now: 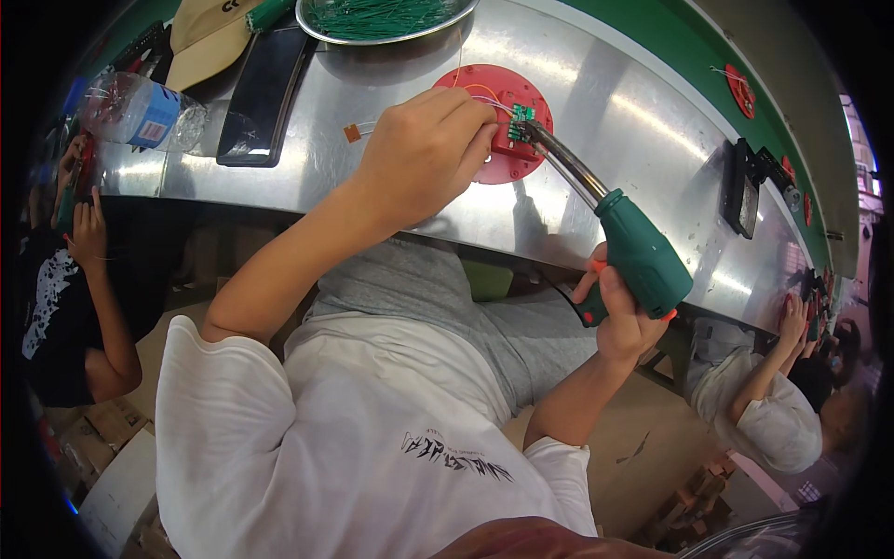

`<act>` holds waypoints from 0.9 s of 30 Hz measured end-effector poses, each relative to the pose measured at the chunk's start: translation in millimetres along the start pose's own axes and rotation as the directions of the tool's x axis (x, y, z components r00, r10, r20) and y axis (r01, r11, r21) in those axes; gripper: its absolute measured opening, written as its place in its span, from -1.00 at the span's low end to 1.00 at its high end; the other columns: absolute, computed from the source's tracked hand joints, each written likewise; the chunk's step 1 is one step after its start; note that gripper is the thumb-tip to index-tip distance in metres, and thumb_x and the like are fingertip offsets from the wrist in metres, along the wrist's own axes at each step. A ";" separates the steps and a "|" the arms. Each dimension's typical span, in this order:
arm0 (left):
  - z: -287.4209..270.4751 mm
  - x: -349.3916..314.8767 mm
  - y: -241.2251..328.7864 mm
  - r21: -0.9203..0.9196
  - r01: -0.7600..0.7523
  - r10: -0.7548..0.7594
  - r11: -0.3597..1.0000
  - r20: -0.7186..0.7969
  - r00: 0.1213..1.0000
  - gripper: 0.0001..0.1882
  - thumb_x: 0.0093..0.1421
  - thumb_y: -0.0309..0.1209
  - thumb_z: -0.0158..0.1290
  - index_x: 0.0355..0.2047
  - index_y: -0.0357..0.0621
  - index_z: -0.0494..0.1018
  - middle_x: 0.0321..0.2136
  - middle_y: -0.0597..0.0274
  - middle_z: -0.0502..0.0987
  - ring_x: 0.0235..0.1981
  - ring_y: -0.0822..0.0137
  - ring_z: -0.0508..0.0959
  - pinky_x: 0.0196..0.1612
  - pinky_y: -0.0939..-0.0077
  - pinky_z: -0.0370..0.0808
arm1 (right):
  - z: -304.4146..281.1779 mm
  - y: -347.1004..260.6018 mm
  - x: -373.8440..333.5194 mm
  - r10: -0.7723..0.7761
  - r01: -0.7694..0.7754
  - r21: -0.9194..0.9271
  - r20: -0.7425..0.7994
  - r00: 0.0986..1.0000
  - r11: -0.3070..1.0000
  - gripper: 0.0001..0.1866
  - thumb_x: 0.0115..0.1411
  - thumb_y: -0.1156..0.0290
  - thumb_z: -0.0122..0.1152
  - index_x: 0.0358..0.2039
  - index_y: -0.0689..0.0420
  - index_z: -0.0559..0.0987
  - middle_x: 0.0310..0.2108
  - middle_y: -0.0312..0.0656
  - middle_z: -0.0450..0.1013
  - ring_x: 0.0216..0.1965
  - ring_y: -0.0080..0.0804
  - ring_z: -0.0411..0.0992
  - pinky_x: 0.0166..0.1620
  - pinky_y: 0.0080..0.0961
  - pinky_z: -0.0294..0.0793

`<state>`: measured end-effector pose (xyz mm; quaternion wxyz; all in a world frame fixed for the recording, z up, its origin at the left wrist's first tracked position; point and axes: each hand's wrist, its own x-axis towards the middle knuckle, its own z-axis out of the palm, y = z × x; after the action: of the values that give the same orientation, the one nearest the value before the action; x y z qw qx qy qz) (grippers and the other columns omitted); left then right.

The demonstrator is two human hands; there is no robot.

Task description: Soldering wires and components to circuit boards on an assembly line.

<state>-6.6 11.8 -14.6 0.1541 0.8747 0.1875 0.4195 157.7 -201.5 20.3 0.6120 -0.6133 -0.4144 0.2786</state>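
My right hand (619, 317) is wrapped round the handle of a green soldering gun (647, 252). Its long metal barrel points up and left, and the tip meets a small green circuit board (521, 121). The board sits on a round red plastic base (494, 84) lying on the metal table. From the left, my left hand (424, 149) reaches over the base, thumb and fingers pinched around a thin wire close beside the board. Orange and pale wires curve near the fingertips. Pale leads with a small orange-brown square piece (352, 133) stick out left of this hand.
A metal bowl (382, 35) of green wires stands at the far edge. Left of it lie a dark phone-like slab (265, 98), a tan cap (200, 47) and a clear plastic bottle (140, 112). A black holder (742, 186) rests at right. People work on both sides.
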 end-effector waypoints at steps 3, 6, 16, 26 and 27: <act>-1.2 -0.1 1.1 -0.026 0.002 -0.001 1.000 0.022 1.000 -0.91 0.09 -0.57 0.17 -0.37 -0.29 0.50 -0.49 0.07 0.52 -0.49 0.09 0.53 -0.38 0.29 0.48 | -5.5 7.2 4.4 0.016 -0.017 0.059 0.028 0.999 0.998 -0.60 0.15 0.47 0.15 -0.03 0.44 0.47 -0.40 -0.03 0.48 -0.65 -0.35 0.44 -0.55 -0.51 0.40; 0.3 -1.3 -0.3 -0.024 0.010 -0.009 1.000 0.022 1.000 -0.90 0.09 -0.57 0.17 -0.37 -0.28 0.50 -0.49 0.07 0.51 -0.48 0.09 0.53 -0.38 0.29 0.47 | -7.3 7.8 5.8 0.037 -0.041 0.085 0.052 0.998 0.996 -0.58 0.17 0.43 0.15 -0.01 0.44 0.45 -0.41 -0.03 0.46 -0.66 -0.36 0.43 -0.58 -0.53 0.40; 1.8 -1.7 -3.5 0.022 -0.032 0.032 0.999 -0.005 0.999 -0.95 0.08 -0.51 0.16 -0.43 -0.20 0.52 -0.50 0.19 0.52 -0.44 0.19 0.56 -0.41 0.35 0.52 | -12.6 1.6 3.0 -0.112 0.118 0.150 -0.050 0.992 0.982 -0.45 0.19 0.38 0.15 0.10 0.48 0.36 -0.25 0.20 0.49 -0.65 -0.27 0.45 -0.64 -0.51 0.43; 3.2 -3.0 -4.0 0.039 -0.036 0.037 0.999 -0.005 0.999 -0.94 0.05 -0.52 0.13 -0.43 -0.20 0.52 -0.50 0.20 0.51 -0.45 0.20 0.55 -0.44 0.34 0.52 | -12.7 6.0 -2.1 -0.113 0.112 -0.039 -0.001 0.994 0.993 -0.48 0.17 0.44 0.14 0.11 0.45 0.39 -0.21 0.20 0.51 -0.64 -0.27 0.46 -0.61 -0.51 0.44; 3.0 -2.9 -3.6 0.036 -0.037 0.038 0.999 -0.004 0.999 -0.94 0.05 -0.52 0.13 -0.43 -0.20 0.52 -0.50 0.20 0.51 -0.45 0.20 0.55 -0.44 0.34 0.52 | -13.1 7.6 -2.5 -0.119 0.119 -0.034 0.006 0.993 0.992 -0.48 0.16 0.45 0.14 0.11 0.45 0.39 -0.21 0.20 0.51 -0.64 -0.28 0.46 -0.61 -0.51 0.44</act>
<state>-6.6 13.3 -19.9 0.1299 0.8797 0.1789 0.4209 168.8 -209.6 13.7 0.6161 -0.5975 -0.4559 0.2357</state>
